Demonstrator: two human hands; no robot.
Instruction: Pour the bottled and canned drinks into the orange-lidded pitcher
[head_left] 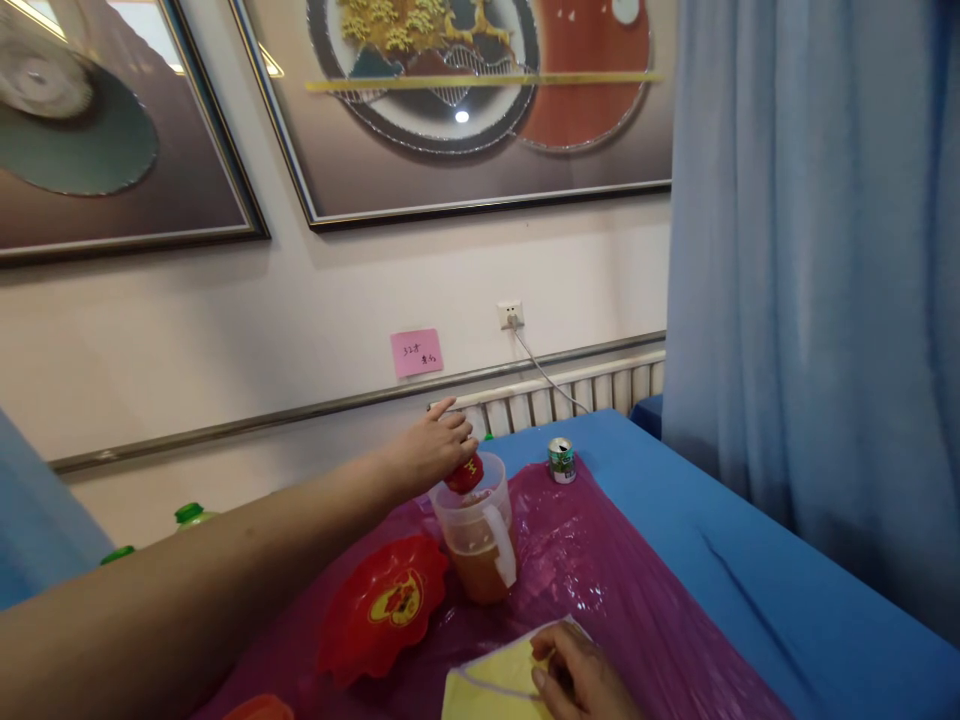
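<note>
My left hand (439, 440) reaches out over a clear plastic pitcher (480, 545) with a white handle and holds a small red can (466, 474) tipped into its mouth. The pitcher is partly filled with brown liquid. My right hand (581, 675) rests near the bottom edge, fingers curled on a yellow cloth (495, 685). A red flower-shaped plastic dish (382, 610) lies left of the pitcher. All stand on a purple plastic sheet (600, 590) over a blue tablecloth (787, 600).
A small green-and-silver can (561, 460) stands open at the sheet's far edge. Green bottle caps (189, 513) show beyond the table on the left. A radiator (570, 395), a wall socket with a cable, a pink note and a blue curtain (817, 250) lie behind.
</note>
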